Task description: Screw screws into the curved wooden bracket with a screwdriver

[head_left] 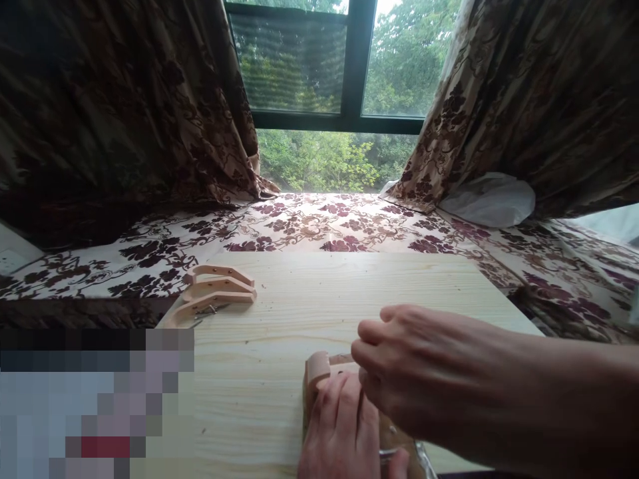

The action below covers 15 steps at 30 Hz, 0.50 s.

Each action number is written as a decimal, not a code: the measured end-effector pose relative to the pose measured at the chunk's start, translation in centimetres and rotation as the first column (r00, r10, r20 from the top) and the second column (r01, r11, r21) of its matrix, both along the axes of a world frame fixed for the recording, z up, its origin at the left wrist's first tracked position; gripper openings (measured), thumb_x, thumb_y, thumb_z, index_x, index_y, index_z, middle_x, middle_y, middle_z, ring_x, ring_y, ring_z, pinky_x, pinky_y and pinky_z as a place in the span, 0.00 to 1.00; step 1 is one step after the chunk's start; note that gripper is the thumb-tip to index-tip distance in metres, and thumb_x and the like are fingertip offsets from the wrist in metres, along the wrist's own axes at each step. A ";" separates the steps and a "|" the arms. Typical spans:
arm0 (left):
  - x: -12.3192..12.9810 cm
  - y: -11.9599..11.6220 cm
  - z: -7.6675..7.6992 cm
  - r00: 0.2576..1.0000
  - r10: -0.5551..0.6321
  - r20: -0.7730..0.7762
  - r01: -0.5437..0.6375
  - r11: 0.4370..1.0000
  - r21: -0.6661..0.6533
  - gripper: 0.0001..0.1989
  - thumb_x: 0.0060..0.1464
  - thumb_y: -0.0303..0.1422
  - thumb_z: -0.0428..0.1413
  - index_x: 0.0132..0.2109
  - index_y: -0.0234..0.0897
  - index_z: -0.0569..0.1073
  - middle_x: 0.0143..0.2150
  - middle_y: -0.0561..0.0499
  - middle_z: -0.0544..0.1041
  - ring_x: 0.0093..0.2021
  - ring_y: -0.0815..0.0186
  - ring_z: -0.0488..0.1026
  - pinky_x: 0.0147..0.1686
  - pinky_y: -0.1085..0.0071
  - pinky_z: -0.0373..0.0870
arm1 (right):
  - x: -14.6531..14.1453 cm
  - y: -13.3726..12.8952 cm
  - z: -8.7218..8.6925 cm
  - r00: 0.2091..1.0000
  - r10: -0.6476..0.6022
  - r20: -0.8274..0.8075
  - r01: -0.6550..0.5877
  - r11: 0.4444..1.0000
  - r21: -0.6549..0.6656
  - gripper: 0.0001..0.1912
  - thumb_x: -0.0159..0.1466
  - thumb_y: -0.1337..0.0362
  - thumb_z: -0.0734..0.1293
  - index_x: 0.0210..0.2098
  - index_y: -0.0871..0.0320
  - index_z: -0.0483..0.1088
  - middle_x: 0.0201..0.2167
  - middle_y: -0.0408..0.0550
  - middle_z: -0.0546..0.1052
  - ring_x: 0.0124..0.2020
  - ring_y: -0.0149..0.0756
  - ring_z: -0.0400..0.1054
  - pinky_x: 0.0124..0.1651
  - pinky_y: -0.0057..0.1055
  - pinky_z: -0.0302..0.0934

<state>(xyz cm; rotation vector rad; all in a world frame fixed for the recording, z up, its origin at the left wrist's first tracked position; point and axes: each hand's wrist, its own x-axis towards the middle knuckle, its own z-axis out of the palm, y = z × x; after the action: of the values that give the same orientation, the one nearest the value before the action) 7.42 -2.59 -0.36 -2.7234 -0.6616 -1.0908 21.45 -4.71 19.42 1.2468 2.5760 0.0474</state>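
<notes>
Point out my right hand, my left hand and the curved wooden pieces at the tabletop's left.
Right hand (pixel 399 352), head view: back of the hand.
Left hand (pixel 342 426), head view: back of the hand.
Curved wooden pieces (pixel 218 287), head view: middle of the group.

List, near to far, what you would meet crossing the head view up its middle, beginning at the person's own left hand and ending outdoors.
Left hand → right hand → floral cloth beyond the wooden tabletop → window frame → trees outside.
</notes>
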 end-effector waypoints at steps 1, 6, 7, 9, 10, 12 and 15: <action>0.0 0.1 -0.1 1.000 -0.006 -0.009 0.006 1.000 0.005 0.18 0.56 0.38 0.51 0.50 0.32 0.70 0.50 0.42 0.72 0.52 0.54 0.69 0.49 0.61 0.69 | 0.1 0.0 -0.2 1.000 0.013 0.001 -0.013 1.000 0.003 0.07 0.58 0.71 0.67 0.24 0.59 0.73 0.27 0.50 0.76 0.28 0.37 0.66 0.26 0.33 0.53; -0.4 1.1 -0.2 0.995 -0.082 -0.065 0.087 0.993 0.078 0.22 0.55 0.42 0.52 0.53 0.34 0.69 0.50 0.43 0.73 0.50 0.55 0.70 0.46 0.63 0.71 | 1.9 1.5 -1.2 0.996 -0.093 0.000 0.092 0.987 -0.129 0.08 0.59 0.75 0.63 0.30 0.62 0.74 0.27 0.49 0.76 0.27 0.33 0.65 0.26 0.30 0.50; -0.5 1.2 -0.2 0.994 -0.088 -0.071 0.094 0.992 0.081 0.23 0.55 0.42 0.52 0.54 0.33 0.69 0.50 0.43 0.73 0.50 0.55 0.70 0.46 0.63 0.71 | 2.3 1.8 -1.2 0.985 -0.170 -0.007 0.167 0.974 -0.154 0.08 0.60 0.73 0.62 0.29 0.62 0.74 0.24 0.48 0.75 0.24 0.31 0.64 0.24 0.29 0.49; -0.6 1.3 -0.2 0.992 -0.097 -0.087 0.103 0.992 0.074 0.25 0.53 0.41 0.53 0.54 0.31 0.68 0.50 0.42 0.73 0.50 0.54 0.70 0.48 0.62 0.71 | 2.9 2.2 -1.1 0.946 -0.323 -0.011 0.316 0.932 -0.176 0.12 0.62 0.68 0.61 0.25 0.61 0.73 0.20 0.47 0.73 0.18 0.29 0.58 0.21 0.28 0.45; -0.6 1.3 -0.1 0.990 -0.100 -0.095 0.107 0.992 0.067 0.25 0.53 0.40 0.54 0.55 0.30 0.68 0.50 0.42 0.72 0.51 0.54 0.70 0.48 0.61 0.70 | 3.1 2.2 -0.9 0.929 -0.370 -0.005 0.363 0.916 -0.171 0.14 0.63 0.66 0.60 0.24 0.60 0.72 0.18 0.46 0.72 0.17 0.28 0.56 0.20 0.29 0.43; -0.6 1.2 0.0 0.989 -0.103 -0.106 0.109 0.993 0.055 0.26 0.52 0.39 0.54 0.55 0.30 0.68 0.51 0.42 0.72 0.51 0.53 0.70 0.49 0.61 0.70 | 3.0 2.2 -0.5 0.918 -0.395 0.030 0.395 0.906 -0.151 0.14 0.63 0.65 0.60 0.25 0.60 0.72 0.18 0.46 0.72 0.16 0.28 0.55 0.20 0.29 0.40; -0.6 1.2 0.0 0.990 -0.099 -0.104 0.106 0.992 0.064 0.26 0.52 0.40 0.54 0.56 0.30 0.68 0.51 0.42 0.72 0.51 0.53 0.70 0.49 0.61 0.70 | 2.6 1.9 -0.1 0.950 -0.301 0.089 0.311 0.941 -0.137 0.07 0.61 0.69 0.63 0.31 0.60 0.73 0.22 0.46 0.74 0.19 0.30 0.59 0.21 0.31 0.40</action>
<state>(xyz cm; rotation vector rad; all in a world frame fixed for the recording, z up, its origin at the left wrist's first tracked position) 6.79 -1.39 -0.41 -2.7574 -0.4642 -0.9703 24.03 -2.78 19.35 1.5418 2.2538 -0.1620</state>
